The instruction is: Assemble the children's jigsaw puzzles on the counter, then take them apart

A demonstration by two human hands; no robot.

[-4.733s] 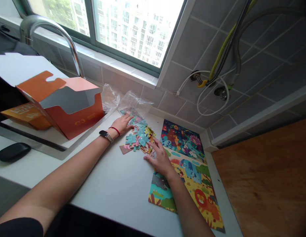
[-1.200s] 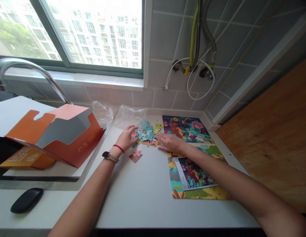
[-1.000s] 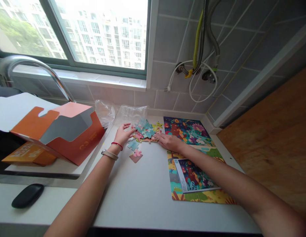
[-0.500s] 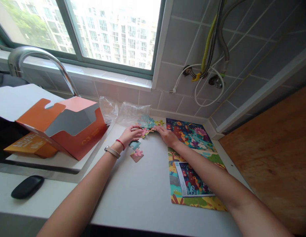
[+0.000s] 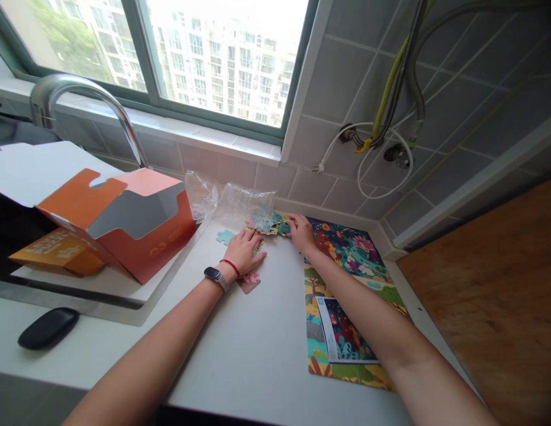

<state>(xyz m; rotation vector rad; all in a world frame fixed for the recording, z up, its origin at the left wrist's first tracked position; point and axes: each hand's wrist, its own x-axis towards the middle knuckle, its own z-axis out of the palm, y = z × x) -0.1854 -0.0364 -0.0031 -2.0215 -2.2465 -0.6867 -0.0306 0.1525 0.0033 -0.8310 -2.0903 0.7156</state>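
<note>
Palm down on the white counter, my left hand (image 5: 245,254) has its thumb stretched away from the fingers. Its fingertips touch the near edge of a heap of jigsaw pieces (image 5: 268,221). A pale blue puzzle piece (image 5: 225,236) lies left of this hand, and a pink-patterned puzzle piece (image 5: 249,283) is partly covered below the wrist side. My right hand (image 5: 302,234) is at the heap's right edge, its fingers bent and pinched on a dark puzzle piece (image 5: 283,228). The fingertips partly hide that piece.
Right of the hands lies a colourful puzzle poster (image 5: 313,331) with a smaller picture card (image 5: 346,337) on it. Clear plastic bags (image 5: 239,204) sit behind the heap. An orange box (image 5: 168,239), a tap (image 5: 93,97) and a black mouse-shaped object (image 5: 48,328) are at left.
My left hand has moved right and nearer, flattening over the pieces and uncovering the pale blue one. My right hand has drawn back slightly to the heap's right side. The view has shifted slightly.
</note>
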